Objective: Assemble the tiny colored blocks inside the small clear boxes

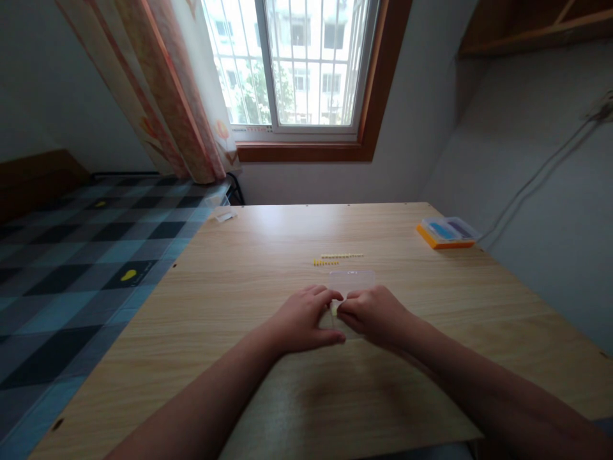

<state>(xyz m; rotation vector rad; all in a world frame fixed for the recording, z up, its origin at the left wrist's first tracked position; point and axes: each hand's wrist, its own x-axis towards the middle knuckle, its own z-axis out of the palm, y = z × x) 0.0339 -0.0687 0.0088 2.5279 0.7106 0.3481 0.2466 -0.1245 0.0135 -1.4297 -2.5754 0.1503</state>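
Note:
A clear plastic box (353, 333) sits on the table in front of me, and its see-through lid (352, 277) is tipped back on the far side. My left hand (306, 319) grips the left end of this box, thumb along the near side and fingers on the far side. Over the box, the fingers of my right hand (371, 311) are pinched together. A small pale yellow piece (334, 311) shows at their tips; its kind is too small to tell. Beyond the lid lie a row of small yellow pieces (326, 262) and a longer row of paler ones (342, 256).
An orange-based case (447, 233) with a clear lid and blue contents stands at the table's right edge. A small clear container (224, 214) is at the far left corner. A checked bed (96, 268) adjoins the wooden table (215, 306) on the left; a window is beyond.

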